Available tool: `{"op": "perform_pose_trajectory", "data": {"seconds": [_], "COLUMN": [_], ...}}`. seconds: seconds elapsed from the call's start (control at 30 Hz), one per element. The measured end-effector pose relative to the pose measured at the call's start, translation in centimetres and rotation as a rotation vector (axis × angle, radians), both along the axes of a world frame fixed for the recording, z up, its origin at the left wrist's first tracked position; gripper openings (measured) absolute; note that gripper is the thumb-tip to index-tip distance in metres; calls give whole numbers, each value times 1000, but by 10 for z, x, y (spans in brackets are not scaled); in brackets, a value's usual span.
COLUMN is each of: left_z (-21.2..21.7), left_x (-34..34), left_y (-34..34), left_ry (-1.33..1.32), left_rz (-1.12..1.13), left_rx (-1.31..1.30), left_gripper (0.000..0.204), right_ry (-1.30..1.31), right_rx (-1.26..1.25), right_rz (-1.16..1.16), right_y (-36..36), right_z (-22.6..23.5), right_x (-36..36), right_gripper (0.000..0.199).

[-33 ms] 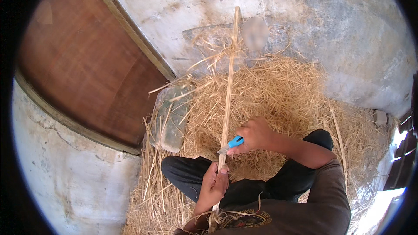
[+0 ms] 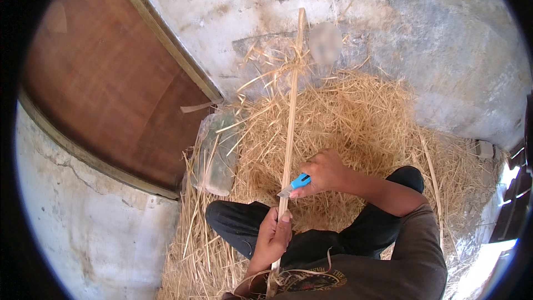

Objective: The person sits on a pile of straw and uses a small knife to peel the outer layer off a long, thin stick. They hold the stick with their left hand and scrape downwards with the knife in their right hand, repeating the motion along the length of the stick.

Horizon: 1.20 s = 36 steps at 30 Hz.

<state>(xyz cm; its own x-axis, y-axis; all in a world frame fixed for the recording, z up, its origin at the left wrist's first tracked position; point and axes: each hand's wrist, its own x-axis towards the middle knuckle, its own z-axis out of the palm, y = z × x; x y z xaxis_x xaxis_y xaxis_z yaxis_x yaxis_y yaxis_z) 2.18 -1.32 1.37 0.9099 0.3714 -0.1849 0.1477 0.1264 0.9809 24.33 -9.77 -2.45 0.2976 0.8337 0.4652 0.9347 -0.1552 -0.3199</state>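
A long, pale wooden or bamboo strip runs from my lap up toward the wall. My left hand is closed round its lower part, thumb on top. In my right hand is a blue utility knife, its metal blade resting on the strip just above the left hand. Thin curled shavings cling around the strip near its far end. Another thin shaving curls across my dark shirt, near the strip's lower end.
Straw-like shavings are heaped over the floor around my crossed legs. A grey-green block lies at the left, beside a brown door panel in a wooden frame. A stained pale wall rises beyond.
The loose shavings near the strip's far end have shifted, and a shaving now shows against the door frame's lower corner. Both hands and the knife are nearly where they were.
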Motion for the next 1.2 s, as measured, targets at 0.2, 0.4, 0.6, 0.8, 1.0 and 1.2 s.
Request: {"op": "perform_pose_trajectory", "data": {"seconds": [0.2,0.4,0.6,0.8,1.0,1.2], "left_z": [2,-4,-6,2,0,1], "left_x": [-9,1,-4,-3,1,-1], "left_y": [-3,9,4,5,3,-1], "left_ry": [79,-28,16,-6,43,39], "left_rz": [-111,-87,-131,-121,-126,-128], "left_rx": [-68,-222,-219,-141,-21,32], "left_gripper": [20,19,14,14,17,17], "right_ry": [127,38,439,-29,-145,76], "right_rx": [100,7,-64,32,94,-16], "right_rz": [-149,5,-399,-100,-68,-321], "right_y": [8,8,14,12,13,12], "right_z": [-32,-5,-18,-7,-9,-2], "right_x": [26,11,81,43,54,106], "right_gripper": [65,71,78,74,74,72]}}
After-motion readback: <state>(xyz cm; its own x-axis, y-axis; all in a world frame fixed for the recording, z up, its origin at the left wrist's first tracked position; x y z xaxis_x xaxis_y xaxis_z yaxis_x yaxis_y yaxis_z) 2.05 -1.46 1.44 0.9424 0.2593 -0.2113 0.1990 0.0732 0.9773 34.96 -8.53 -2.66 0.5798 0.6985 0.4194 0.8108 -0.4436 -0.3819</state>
